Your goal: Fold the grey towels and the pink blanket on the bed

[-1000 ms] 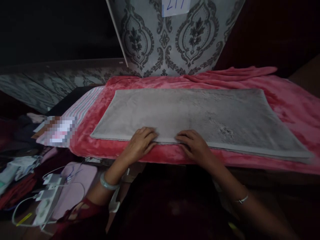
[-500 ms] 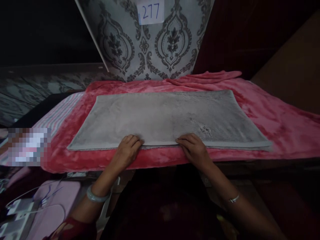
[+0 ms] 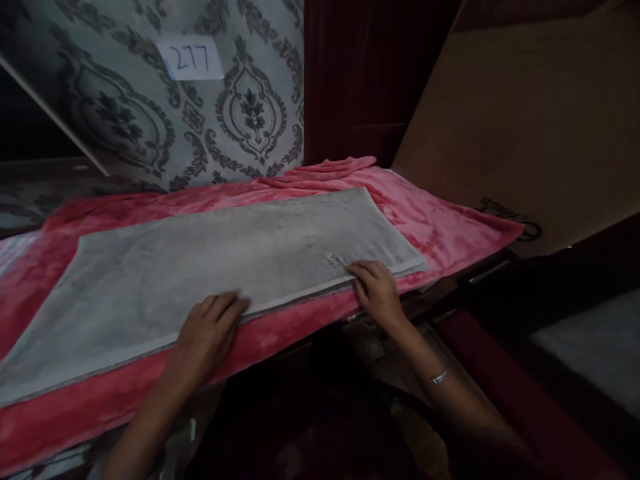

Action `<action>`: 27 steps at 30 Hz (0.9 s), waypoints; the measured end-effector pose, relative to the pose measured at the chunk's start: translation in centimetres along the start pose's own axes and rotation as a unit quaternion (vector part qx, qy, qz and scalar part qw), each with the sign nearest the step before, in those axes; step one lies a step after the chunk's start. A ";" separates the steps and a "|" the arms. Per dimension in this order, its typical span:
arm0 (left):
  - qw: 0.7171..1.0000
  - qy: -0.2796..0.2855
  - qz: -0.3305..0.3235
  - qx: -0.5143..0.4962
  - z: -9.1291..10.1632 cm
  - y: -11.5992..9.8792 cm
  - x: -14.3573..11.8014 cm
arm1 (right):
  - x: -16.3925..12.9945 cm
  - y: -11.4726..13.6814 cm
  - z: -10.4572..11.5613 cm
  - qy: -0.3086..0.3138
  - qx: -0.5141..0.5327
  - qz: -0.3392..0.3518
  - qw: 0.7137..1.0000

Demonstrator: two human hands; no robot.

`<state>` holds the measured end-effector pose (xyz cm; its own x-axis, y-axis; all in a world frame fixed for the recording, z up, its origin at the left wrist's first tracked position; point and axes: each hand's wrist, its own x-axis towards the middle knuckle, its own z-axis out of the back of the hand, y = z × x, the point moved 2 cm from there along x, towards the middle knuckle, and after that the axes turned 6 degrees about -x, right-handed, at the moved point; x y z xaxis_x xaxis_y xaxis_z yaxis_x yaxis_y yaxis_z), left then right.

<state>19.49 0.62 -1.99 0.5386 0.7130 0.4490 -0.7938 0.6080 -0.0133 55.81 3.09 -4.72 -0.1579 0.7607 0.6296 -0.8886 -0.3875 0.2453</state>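
Note:
A grey plush cloth [image 3: 225,260] lies flat and folded on a pink fleece blanket [image 3: 440,227] that covers a low surface. My left hand [image 3: 207,333] rests palm down on the cloth's near edge, fingers together and flat. My right hand [image 3: 375,290] presses on the same edge nearer the right corner, fingertips on the cloth. Neither hand grips anything.
A patterned grey wall panel [image 3: 240,113] with a paper label reading 277 [image 3: 190,58] stands behind. A brown cardboard sheet [image 3: 530,113] leans at the right. A dark red curtain [image 3: 360,73] hangs between them. A pale object [image 3: 595,347] lies low right.
The view has swung to the right, so the cloth now sits left of centre. My hands have spread further apart along the cloth's near edge, the right one toward the right corner.

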 end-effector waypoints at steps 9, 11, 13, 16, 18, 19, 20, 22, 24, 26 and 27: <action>0.995 0.074 -0.025 -0.057 -4.5 -2.3 5.2 | -1.5 -7.0 1.1 0.017 -0.115 -0.036 0.993; 0.995 0.069 -0.028 -0.060 -5.1 -2.2 4.7 | -1.9 -7.1 1.0 0.020 -0.116 -0.038 0.992; 0.997 0.055 -0.031 -0.049 -5.5 -2.0 4.3 | -2.0 -7.2 0.9 0.025 -0.118 -0.043 0.992; 0.997 0.056 -0.047 -0.025 -5.7 -1.8 4.3 | -1.7 -7.8 1.0 0.036 -0.126 -0.058 0.990; 0.996 0.069 -0.055 -0.008 -5.6 -1.8 4.6 | -1.4 -8.6 1.2 0.033 -0.132 -0.078 0.988; 0.996 0.074 -0.057 0.000 -5.6 -1.8 4.7 | -1.3 -9.1 1.3 0.028 -0.134 -0.087 0.987; 0.995 0.076 -0.059 0.007 -5.5 -1.9 4.8 | -1.3 -9.5 1.4 0.023 -0.135 -0.094 0.986; 0.995 0.071 -0.066 0.015 -5.5 -2.0 4.8 | -1.4 -10.1 1.4 0.009 -0.134 -0.100 0.986; 0.995 0.062 -0.073 0.015 -5.6 -2.2 4.6 | -1.8 -10.4 1.3 -0.007 -0.130 -0.099 0.987; 0.996 0.055 -0.069 0.010 -5.7 -2.2 4.3 | -2.4 -10.5 1.2 -0.020 -0.126 -0.100 0.987; 0.997 0.052 -0.065 0.006 -5.8 -2.2 4.1 | -2.8 -10.5 1.2 -0.023 -0.124 -0.101 0.987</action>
<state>25.07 4.29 -5.30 0.6626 0.6619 0.3505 -0.7190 0.6932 0.0502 66.12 4.41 -8.17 0.0482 0.7824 0.6209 -0.9787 -0.0870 0.1857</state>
